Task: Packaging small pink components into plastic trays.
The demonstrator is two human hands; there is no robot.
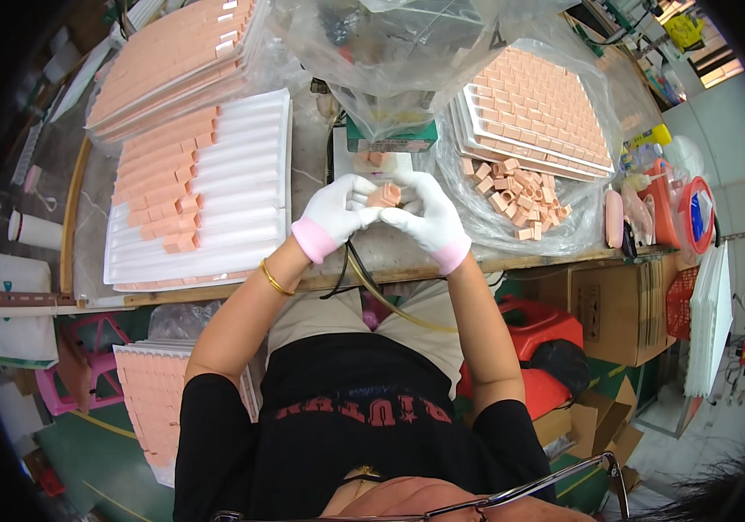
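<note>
My left hand [335, 211] and my right hand [430, 217], both in white gloves with pink cuffs, meet in front of me. Between their fingertips they grip a small peach plastic part [384, 196], squarish and box-like. Just beyond it, another peach part [377, 160] sits on a small white platform under a machine draped in clear plastic [381, 70]. Left of my hands lies a white ribbed tray [250, 183], its left side partly lined with rows of the same parts. On the right, a loose heap of hollow peach parts [520, 196] rests on clear plastic sheeting.
Stacked full trays stand at the far left [172, 61] and far right [537, 104]. A green box edge [390, 139] fronts the machine. A red basin [694, 213] is at the right end. Below the wooden table edge are cardboard boxes [620, 309] and a pink stool [85, 365].
</note>
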